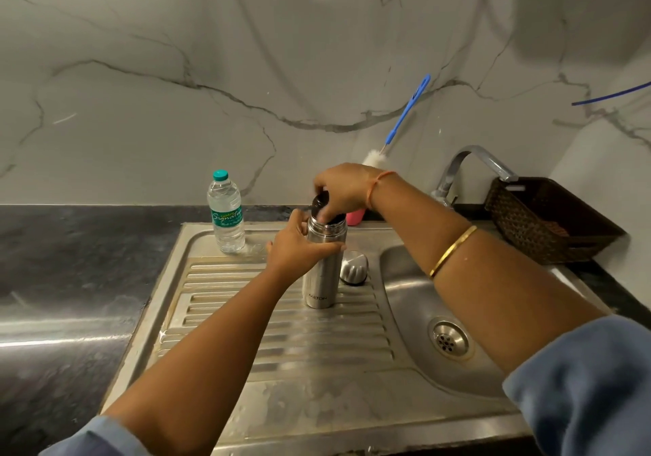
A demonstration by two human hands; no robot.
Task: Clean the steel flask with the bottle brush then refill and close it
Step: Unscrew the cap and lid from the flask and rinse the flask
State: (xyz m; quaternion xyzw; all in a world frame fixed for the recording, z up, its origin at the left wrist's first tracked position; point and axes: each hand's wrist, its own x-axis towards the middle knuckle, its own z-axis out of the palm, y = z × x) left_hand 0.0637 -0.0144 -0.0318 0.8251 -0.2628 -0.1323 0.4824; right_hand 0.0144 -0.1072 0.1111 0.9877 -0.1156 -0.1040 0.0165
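**Fingers (pixel 323 214) on the stopper, flask steadied on the drainboard**

Fingers of the right hand (pixel 343 188) curl down from above and pinch the round black plastic stopper (pixel 318 203) sitting in the mouth of the tall cylindrical brushed-steel flask (pixel 318 286). The left hand (pixel 299 244) wraps round the flask's upper body, fingers pressed together against the metal, most likely to stop it from turning while the stopper is twisted. The flask stands upright on the ribbed stainless-steel drainboard (pixel 281 350), just left of the sink basin (pixel 415 297), where any spill would run off.

Its domed steel outer cap (pixel 353 267) lies just beside it on the ribs, set aside but within reach. A clear plastic water bottle with a teal cap (pixel 227 216) stands capped at the drainboard's far left corner, handy for the refill. The blue-handled bottle brush with white bristles (pixel 405 114) leans against the marble wall behind the hands, seemingly standing in a small pink cup (pixel 355 216), though the right wrist hides where they meet.

Whether the stopper is coming off or going on cannot be told from one view; with the brush parked and the bottle capped, opening for the clean seems likelier. A curved chrome tap (pixel 472 159) and a dark woven basket (pixel 549 219) sit at the right; the dark stone table (pixel 53 262) lies left.
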